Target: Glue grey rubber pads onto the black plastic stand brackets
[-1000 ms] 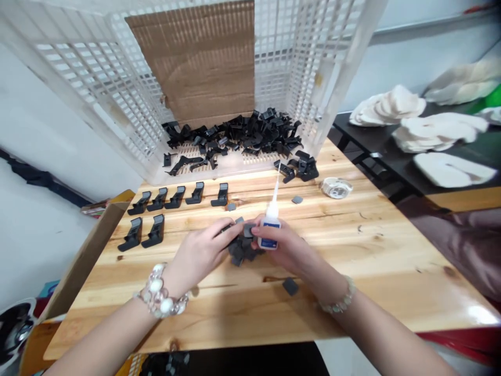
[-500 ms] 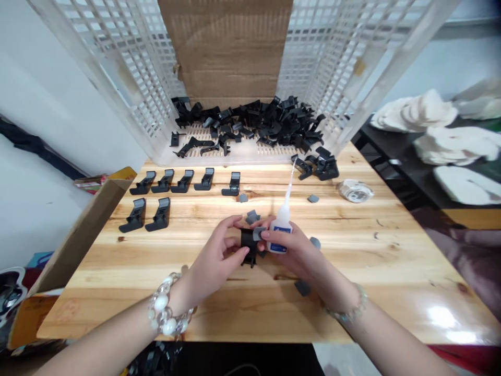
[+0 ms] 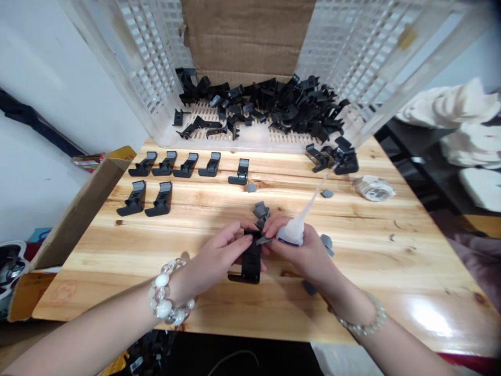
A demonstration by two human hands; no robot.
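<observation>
Between thumb and fingers, my left hand (image 3: 219, 250) grips a black plastic bracket (image 3: 251, 261) above the table, its foot toward me. Pinched in the fingertips of my right hand (image 3: 303, 253) is a small grey pad (image 3: 264, 241), held at the bracket's upper right edge. That same hand also holds a white glue bottle (image 3: 293, 230) against the palm, its long thin nozzle pointing up and right. Just beyond the fingers lies a small pile of grey pads (image 3: 261, 210). Whether the pad touches the bracket, I cannot tell.
Several black brackets with grey tops (image 3: 160, 198) stand in rows at the left. A white plastic crate (image 3: 242, 142) full of black parts stands at the back. Two or more brackets (image 3: 346, 159) and a tape roll (image 3: 373, 188) lie at the right, with loose grey pads (image 3: 326, 243) nearby.
The bracket has turned so its long side and foot show toward me. The pad has tilted nearly edge-on, and the glue bottle leans further right. The whole view has shifted slightly.
</observation>
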